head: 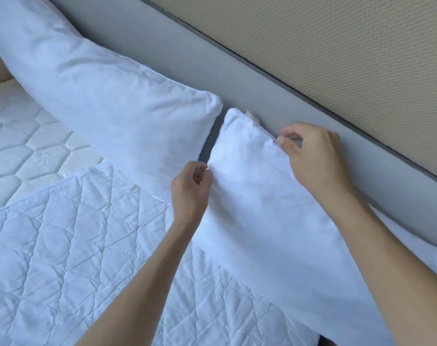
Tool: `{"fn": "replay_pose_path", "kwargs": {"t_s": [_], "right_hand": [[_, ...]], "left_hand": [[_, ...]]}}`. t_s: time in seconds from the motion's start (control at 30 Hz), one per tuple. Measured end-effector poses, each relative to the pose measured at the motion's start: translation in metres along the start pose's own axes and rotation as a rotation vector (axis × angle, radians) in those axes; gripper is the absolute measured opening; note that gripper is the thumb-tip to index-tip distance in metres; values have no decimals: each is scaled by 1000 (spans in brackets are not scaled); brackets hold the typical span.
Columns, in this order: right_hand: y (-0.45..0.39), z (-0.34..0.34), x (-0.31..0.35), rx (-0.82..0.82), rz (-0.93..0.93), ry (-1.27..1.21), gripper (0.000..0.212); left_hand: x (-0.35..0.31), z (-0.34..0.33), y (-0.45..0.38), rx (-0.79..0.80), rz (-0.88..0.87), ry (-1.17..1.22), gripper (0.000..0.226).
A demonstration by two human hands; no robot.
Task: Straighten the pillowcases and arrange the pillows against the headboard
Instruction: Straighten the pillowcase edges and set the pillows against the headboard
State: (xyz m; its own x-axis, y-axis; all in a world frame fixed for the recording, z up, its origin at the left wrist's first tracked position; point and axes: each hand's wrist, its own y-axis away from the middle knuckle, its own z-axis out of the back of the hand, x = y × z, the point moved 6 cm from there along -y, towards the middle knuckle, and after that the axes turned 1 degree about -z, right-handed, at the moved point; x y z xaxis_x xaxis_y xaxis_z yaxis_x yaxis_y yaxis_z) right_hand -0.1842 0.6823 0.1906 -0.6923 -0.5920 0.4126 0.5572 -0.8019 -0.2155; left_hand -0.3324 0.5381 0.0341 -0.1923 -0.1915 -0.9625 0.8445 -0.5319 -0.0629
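- Bedding: a quilted white cover [70,245] lies over the mattress [17,136], bare toward 10 o'clock.
- Grey headboard [177,61] runs under a beige textured wall [337,41].
- Near pillow [275,221] leans on the headboard; far pillow [92,91] sits at its 10 o'clock.
- Left hand [190,191] pinches the near pillow's side edge; right hand [315,158] pinches its top seam.

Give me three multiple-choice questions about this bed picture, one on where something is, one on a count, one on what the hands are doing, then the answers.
1. Where does the far pillow lean?
A. on the headboard
B. on the floor
C. on a chair

2. How many pillows show?
A. one
B. two
C. four

3. What holds the near pillow?
A. nothing
B. left hand only
C. both hands

Answers: 1 A, it rests on the grey board; 2 B, two white pillows side by side; 3 C, the right hand pinches its top edge, the left its side edge.
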Motion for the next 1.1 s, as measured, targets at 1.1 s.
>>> {"fn": "replay_pose_path", "kwargs": {"t_s": [1.1], "right_hand": [[244,174,-349,127,-515,629,29]], "left_hand": [[-191,-153,55,405,-836,-1023,6]]}}
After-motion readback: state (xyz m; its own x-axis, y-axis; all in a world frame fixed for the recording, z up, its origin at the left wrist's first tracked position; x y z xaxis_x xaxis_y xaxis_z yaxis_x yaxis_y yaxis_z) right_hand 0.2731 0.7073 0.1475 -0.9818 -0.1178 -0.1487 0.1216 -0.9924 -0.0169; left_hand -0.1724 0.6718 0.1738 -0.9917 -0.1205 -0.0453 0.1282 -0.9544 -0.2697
